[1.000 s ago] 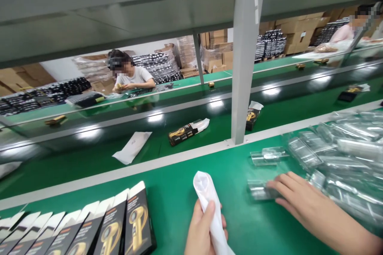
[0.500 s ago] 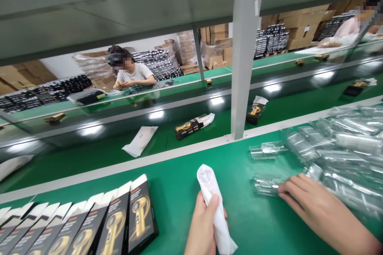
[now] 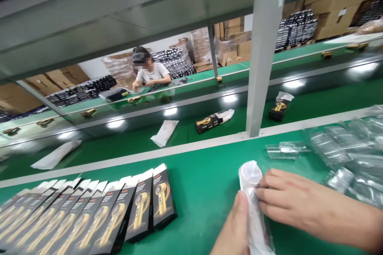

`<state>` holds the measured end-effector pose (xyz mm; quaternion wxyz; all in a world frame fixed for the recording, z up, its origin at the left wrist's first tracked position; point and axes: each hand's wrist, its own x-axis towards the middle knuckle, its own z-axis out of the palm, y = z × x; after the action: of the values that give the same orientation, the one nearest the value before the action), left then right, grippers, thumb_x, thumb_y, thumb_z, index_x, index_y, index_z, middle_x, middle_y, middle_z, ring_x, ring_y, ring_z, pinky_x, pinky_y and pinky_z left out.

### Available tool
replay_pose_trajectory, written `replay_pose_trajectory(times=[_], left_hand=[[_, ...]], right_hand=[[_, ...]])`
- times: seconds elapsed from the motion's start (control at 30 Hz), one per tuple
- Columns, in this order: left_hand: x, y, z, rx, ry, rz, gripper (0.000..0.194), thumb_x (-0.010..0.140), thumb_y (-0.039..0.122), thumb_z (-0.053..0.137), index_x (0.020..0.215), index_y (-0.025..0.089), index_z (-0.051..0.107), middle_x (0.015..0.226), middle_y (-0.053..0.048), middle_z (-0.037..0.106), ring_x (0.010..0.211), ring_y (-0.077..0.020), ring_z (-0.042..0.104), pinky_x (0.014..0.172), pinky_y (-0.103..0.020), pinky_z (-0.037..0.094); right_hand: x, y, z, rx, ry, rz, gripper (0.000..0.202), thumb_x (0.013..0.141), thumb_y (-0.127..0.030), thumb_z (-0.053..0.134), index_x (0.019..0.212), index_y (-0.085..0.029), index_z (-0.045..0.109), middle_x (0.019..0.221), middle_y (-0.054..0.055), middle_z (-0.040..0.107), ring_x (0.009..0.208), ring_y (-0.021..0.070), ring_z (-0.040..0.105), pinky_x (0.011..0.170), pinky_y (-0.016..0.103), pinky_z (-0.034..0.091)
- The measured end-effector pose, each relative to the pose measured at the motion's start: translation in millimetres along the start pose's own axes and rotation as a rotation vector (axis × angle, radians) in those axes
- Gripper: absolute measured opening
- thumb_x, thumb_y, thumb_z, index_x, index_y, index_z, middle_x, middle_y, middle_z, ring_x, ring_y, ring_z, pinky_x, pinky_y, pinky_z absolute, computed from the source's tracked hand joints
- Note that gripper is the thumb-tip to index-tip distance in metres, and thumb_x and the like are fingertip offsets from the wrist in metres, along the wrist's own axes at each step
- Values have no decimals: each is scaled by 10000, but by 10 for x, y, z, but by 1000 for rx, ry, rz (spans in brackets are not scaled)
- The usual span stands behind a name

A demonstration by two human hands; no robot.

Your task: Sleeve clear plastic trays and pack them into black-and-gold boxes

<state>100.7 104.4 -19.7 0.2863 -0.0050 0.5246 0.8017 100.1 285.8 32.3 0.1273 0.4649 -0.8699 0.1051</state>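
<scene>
Black-and-gold boxes point(image 3: 98, 219) fan out at your eight o'clock as your left hand point(image 3: 235, 229) clasps the white pouch point(image 3: 254, 203) at your five o'clock on the green table point(image 3: 203, 175), right hand point(image 3: 284, 201) pinching its open mouth, clear trays point(image 3: 344, 155) heaped at three o'clock.

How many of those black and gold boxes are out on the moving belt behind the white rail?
2. One black box lies on the belt left of the grey post, a white bag end beside it; the other black box lies right of the post. More may lie outside the frame.
</scene>
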Motion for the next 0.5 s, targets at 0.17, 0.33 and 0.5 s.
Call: replay_pose_trajectory(times=[0.17, 0.33, 0.5], left_hand=[[-44, -85, -72, 137, -50, -22, 702, 711, 620, 646, 1229, 161, 528, 909, -81, 640, 831, -191, 603, 858, -317, 456], [63, -256, -111, -138, -40, -116, 705, 636, 525, 749, 1174, 130, 522, 786, -64, 646, 640, -147, 583, 640, -260, 441], [183, -321, -54, -301, 72, 9, 535, 664, 438, 733, 1081, 131, 598, 949, -111, 678, 931, -241, 624, 846, -311, 445]], right_hand=[[5, -5, 79, 42, 57, -9, 480, 999, -232, 172, 995, -233, 652, 820, 38, 647, 816, 193, 579, 848, 379, 463], [-219, -41, 313, 76, 91, 184, 275, 963, -213, 376, 1135, -258, 585, 1134, 31, 606, 1094, 195, 538, 928, 325, 480], [-364, -194, 817, 445, 443, 877, 313, 955, -373, 425, 1256, -300, 469, 1248, 30, 552, 1082, 135, 593, 862, 168, 530]])
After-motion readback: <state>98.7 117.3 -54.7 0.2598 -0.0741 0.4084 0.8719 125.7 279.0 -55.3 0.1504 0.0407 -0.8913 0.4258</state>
